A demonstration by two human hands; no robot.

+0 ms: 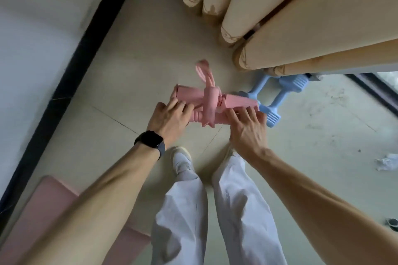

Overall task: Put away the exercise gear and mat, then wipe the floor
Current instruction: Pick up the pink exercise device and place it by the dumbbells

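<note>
Fingers (179,106) of left hand (168,119) and right hand (247,129) are clamping opposite ends of the strap-tied folded pink foam mat (237,101), best lowered level beside pale-blue plastic dumbbells (279,101).

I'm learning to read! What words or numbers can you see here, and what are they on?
None can be read.
The watch face is dark, and the pink bundle, the blue dumbbells and the curtains show no writing; the curtain hems carry only a blurred pattern.
</note>
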